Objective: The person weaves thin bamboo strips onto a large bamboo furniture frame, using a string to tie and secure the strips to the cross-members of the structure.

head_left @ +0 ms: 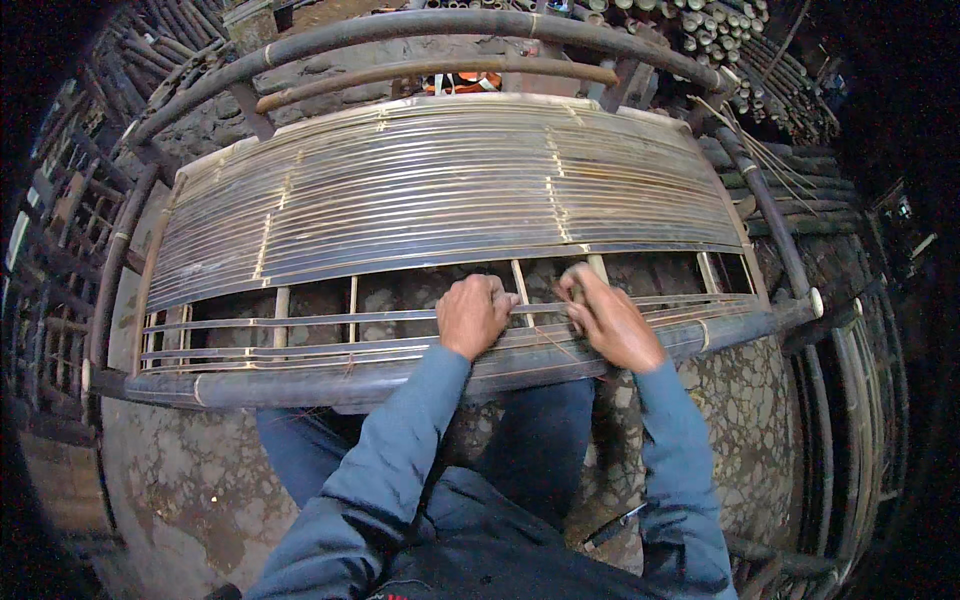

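Note:
In front of me lies a bamboo bench with a seat of thin bamboo slats (pixel 400 190), tied in rows with pale lashings. Between this slatted part and the thick front pole (pixel 290 390) is a gap crossed by pale supports (pixel 353 308). A loose bamboo strip (pixel 380 318) runs lengthwise over the gap. My left hand (pixel 472 312) is closed on this strip beside a crosspiece. Just to the right, my right hand (pixel 612 318) is closed in a pinch at the same strip; what its fingertips hold is hidden. Several narrow strips (pixel 300 352) lie along the front pole.
Curved bamboo rails (pixel 420 28) form the bench's far side. Loose thin strips (pixel 765 160) hang over the right armrest. Bamboo pole stacks (pixel 715 40) stand at the back right. A dark, slim tool (pixel 612 527) lies on the stone floor (pixel 210 490) near my right forearm.

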The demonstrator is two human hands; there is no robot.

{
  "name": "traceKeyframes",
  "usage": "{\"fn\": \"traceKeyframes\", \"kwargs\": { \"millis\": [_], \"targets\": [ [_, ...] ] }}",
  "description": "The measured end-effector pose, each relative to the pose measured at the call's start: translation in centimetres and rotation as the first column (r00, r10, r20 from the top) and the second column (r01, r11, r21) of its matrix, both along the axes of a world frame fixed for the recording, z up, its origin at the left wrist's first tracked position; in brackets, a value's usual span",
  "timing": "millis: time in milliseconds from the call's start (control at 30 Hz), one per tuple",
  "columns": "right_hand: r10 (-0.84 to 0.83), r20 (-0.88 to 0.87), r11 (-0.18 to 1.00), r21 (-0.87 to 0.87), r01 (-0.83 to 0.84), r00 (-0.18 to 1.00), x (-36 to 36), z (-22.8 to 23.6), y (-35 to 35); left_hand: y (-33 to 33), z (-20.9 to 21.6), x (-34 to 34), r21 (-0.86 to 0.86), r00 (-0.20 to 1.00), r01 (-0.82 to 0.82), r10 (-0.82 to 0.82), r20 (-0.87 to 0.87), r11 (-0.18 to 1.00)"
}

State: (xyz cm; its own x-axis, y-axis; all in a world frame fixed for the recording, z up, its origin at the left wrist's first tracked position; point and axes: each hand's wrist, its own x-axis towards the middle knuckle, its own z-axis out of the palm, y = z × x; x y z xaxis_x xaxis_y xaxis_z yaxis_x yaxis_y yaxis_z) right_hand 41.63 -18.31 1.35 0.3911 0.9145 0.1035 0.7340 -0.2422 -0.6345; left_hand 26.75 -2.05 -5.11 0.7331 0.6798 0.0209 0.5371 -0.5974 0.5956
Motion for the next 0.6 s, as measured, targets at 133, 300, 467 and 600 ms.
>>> {"fn": "traceKeyframes", "kwargs": {
  "millis": [133, 300, 467, 600],
  "targets": [
    [0.101, 0.398, 0.966, -0.258, 0.005, 0.912, 3.7, -4.2, 6.1, 1.9, -1.0, 2.0, -0.134, 0.989, -0.046, 0.027, -0.145, 0.99],
    [0.154, 0.296, 0.906, -0.423, -0.015, 0.943, 3.8, -6.6, 8.6, 2.2, -1.2, 3.9, -0.208, 0.96, -0.045, -0.015, -0.28, 0.977],
    [0.149, 0.192, 0.948, -0.305, -0.086, 0.97, 2.9, -7.5, 9.0, 2.8, -2.2, 3.9, -0.238, 0.961, -0.093, 0.025, -0.276, 0.967],
    [0.081, 0.277, 0.978, -0.207, -0.023, 0.958, 4.2, -6.7, 6.8, 1.3, -1.0, 3.0, -0.22, 0.995, -0.086, 0.071, -0.074, 0.972]
  ]
}}
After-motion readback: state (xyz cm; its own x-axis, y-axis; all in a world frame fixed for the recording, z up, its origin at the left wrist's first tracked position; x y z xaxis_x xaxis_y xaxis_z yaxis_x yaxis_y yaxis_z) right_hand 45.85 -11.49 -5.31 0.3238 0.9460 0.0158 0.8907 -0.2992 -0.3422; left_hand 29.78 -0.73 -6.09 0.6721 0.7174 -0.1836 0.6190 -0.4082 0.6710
